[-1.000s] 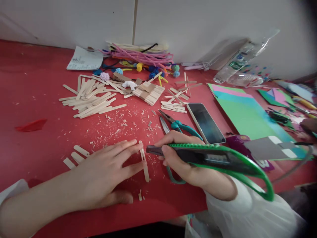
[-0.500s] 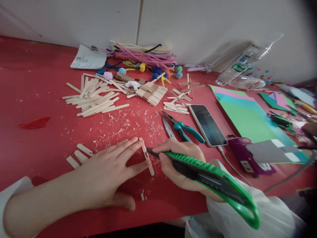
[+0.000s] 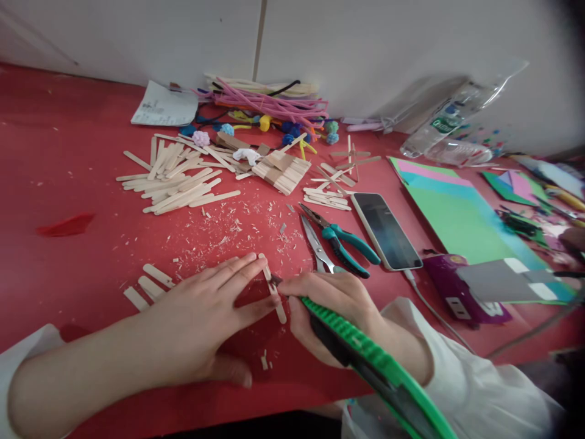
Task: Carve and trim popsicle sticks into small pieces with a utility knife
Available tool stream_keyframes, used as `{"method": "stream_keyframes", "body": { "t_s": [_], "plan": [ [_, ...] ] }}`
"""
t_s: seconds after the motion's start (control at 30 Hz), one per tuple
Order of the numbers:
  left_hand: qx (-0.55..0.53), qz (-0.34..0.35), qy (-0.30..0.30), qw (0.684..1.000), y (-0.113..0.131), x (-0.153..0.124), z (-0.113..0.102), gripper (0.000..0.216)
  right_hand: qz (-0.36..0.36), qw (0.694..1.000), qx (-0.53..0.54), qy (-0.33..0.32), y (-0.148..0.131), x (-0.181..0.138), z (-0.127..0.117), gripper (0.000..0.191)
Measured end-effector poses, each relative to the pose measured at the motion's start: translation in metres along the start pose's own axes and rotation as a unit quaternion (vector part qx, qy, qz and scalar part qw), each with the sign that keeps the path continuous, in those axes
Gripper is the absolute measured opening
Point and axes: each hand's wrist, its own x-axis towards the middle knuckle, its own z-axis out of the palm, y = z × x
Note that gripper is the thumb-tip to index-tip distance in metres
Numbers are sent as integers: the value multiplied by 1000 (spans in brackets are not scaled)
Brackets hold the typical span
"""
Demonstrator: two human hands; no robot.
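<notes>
My right hand [image 3: 326, 305] is closed around a green and black utility knife [image 3: 365, 347]. The blade tip meets the middle of a wooden craft stick [image 3: 280, 310] lying on the red table, where a notch shows. Flat and spread, my left hand [image 3: 210, 311] rests its index and middle fingertips on that stick from the left side, pressing it to the tabletop. Partly under the left hand's edge lie a few short cut stick pieces [image 3: 150, 285]. Wood shavings [image 3: 235, 225] are scattered beyond my fingers.
A heap of craft sticks [image 3: 178, 180] lies at the back left. Scissors [image 3: 317, 242], pliers [image 3: 345, 241] and a phone [image 3: 387, 231] with a cable lie right of centre. Coloured paper [image 3: 461, 207], a purple box [image 3: 450, 283] and a plastic bottle [image 3: 432, 131] sit farther right. Pipe cleaners [image 3: 274, 103] line the wall.
The knife's handle has swung down toward me and rolled in my right hand, its blade now lower at the stick. My left hand stays in place on the stick.
</notes>
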Motion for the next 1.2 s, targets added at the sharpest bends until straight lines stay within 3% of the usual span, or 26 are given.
{"method": "stream_keyframes", "body": {
  "t_s": [0.07,0.2,0.27,0.43,0.6,0.97,1.2],
  "plan": [
    [0,-1,-5,1000,1,1,-1,84,29,999,24,7,1,0,-1,12],
    [-5,-3,-10,1000,2,2,-2,84,200,975,100,-4,6,1,-7,11],
    [-4,-6,-14,1000,2,2,-2,84,234,964,128,-17,7,1,-9,11],
    [-2,-8,-38,999,3,4,-5,83,202,970,132,26,-2,5,-10,11],
    [-4,-15,-53,998,5,7,-11,83,178,980,83,-4,-4,8,-11,11],
    [-4,-15,-49,999,5,5,-10,82,155,987,28,26,-4,0,0,12],
    [15,-11,-44,999,5,6,-11,82,193,980,52,18,-6,7,-1,12]
  ]
}}
